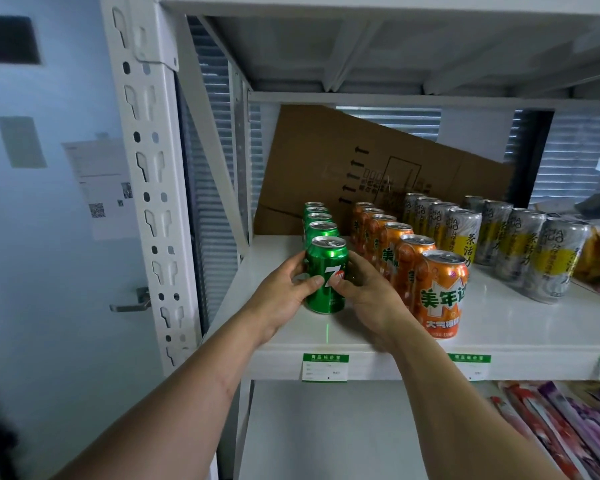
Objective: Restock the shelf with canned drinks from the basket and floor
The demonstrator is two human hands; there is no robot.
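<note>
- Left hand (284,289): fingers curled round front green can (326,275), centre of frame
- Green can: upright on shelf (499,327), heading its row
- Right hand (368,292): fingers gripping same can
- Orange cans (440,292), then silver cans (551,258): rows at right

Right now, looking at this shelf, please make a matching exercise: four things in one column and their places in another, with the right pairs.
Things:
1. front green can
2. orange cans
3. silver and yellow cans
4. cardboard sheet

Places:
A. leaning at the shelf's back
B. middle row
C. between both hands
D. rows right of the orange ones

Pairs: 1-C, 2-B, 3-D, 4-A
</note>
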